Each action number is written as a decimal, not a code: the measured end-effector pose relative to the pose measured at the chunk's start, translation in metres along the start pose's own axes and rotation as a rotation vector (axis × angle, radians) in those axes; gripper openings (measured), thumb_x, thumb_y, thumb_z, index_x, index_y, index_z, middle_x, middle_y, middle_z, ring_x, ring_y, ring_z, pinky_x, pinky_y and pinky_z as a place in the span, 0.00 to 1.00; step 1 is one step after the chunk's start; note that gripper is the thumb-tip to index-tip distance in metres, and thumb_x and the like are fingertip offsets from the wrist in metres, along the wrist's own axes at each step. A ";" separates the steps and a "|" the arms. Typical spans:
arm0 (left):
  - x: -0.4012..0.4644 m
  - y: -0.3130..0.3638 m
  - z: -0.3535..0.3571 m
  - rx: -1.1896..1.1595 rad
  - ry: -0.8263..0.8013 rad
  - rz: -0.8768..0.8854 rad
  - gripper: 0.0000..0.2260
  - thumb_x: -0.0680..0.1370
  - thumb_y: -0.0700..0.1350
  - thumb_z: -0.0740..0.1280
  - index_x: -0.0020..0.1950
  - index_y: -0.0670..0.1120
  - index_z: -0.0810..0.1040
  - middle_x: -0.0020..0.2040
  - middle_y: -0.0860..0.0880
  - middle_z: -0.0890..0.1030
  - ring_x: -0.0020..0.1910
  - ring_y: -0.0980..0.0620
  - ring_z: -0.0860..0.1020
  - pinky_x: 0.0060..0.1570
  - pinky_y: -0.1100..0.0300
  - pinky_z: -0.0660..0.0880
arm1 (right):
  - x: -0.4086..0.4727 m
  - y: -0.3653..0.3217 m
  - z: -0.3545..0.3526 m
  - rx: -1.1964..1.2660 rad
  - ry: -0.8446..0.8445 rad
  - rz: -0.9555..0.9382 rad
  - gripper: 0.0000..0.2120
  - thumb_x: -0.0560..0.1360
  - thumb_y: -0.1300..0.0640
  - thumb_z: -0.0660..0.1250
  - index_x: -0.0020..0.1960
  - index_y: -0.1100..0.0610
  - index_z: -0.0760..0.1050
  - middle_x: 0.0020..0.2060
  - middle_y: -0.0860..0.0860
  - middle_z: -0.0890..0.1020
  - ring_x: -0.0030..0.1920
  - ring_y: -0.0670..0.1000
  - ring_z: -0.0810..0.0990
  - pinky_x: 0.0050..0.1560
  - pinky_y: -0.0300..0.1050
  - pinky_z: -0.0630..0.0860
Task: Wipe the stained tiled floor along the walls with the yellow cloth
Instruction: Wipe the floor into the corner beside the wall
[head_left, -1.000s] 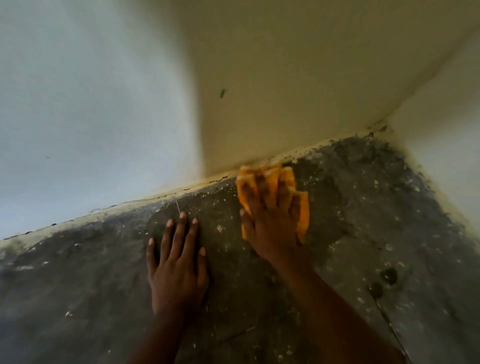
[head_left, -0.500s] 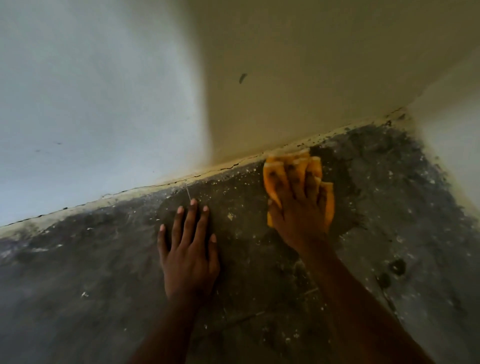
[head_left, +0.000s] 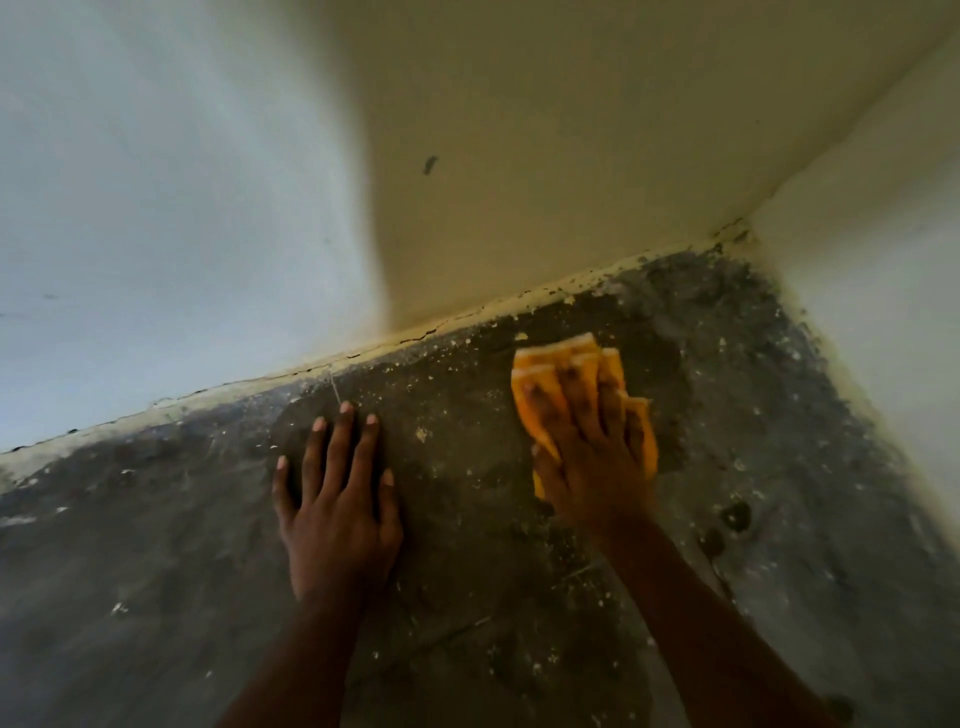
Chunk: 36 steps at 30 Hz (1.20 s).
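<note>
The dark, stained floor (head_left: 467, 519) is speckled with pale flecks and meets the wall along a cracked cream edge. A folded yellow cloth (head_left: 540, 379) lies on the floor a short way out from that edge. My right hand (head_left: 592, 457) presses flat on the cloth with straight, spread fingers, covering most of it. My left hand (head_left: 337, 499) rests flat on the bare floor to the left, fingers straight and pointing at the wall.
The back wall (head_left: 519, 182) runs across the view, bluish on the left and cream in the middle. A side wall (head_left: 883, 260) closes the corner at the right. Two dark round spots (head_left: 735, 517) mark the floor to the right of my right arm.
My right hand has slid the cloth to the right and slightly away from the wall edge, towards the corner. My left hand stays flat on the floor.
</note>
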<state>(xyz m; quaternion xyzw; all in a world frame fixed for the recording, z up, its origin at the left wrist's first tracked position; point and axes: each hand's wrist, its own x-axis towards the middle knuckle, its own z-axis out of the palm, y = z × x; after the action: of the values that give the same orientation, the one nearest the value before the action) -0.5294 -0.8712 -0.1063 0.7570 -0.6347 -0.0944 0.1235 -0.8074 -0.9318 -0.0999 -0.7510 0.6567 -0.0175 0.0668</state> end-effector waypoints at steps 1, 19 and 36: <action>0.000 0.001 0.000 0.002 0.002 -0.003 0.29 0.83 0.56 0.55 0.85 0.54 0.60 0.87 0.52 0.55 0.86 0.48 0.53 0.81 0.35 0.52 | -0.014 0.017 -0.003 -0.030 0.021 -0.083 0.33 0.81 0.40 0.56 0.84 0.39 0.52 0.85 0.52 0.52 0.83 0.65 0.52 0.79 0.71 0.53; 0.001 -0.004 0.003 -0.042 0.014 0.044 0.28 0.84 0.58 0.51 0.85 0.54 0.57 0.87 0.51 0.55 0.86 0.48 0.51 0.82 0.36 0.49 | -0.036 0.081 -0.001 0.036 0.067 0.415 0.35 0.77 0.34 0.47 0.82 0.34 0.42 0.85 0.51 0.46 0.82 0.69 0.42 0.73 0.83 0.46; -0.145 0.080 0.036 -0.092 -0.129 0.200 0.29 0.85 0.58 0.51 0.86 0.56 0.51 0.87 0.54 0.46 0.86 0.51 0.42 0.84 0.41 0.45 | -0.045 0.043 -0.004 0.222 0.030 0.522 0.32 0.83 0.38 0.53 0.83 0.36 0.45 0.85 0.50 0.43 0.83 0.66 0.40 0.77 0.77 0.42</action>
<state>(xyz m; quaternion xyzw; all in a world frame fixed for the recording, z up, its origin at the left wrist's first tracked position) -0.6411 -0.7439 -0.1176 0.6758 -0.7086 -0.1591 0.1255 -0.8564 -0.8930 -0.0982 -0.5441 0.8230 -0.0826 0.1408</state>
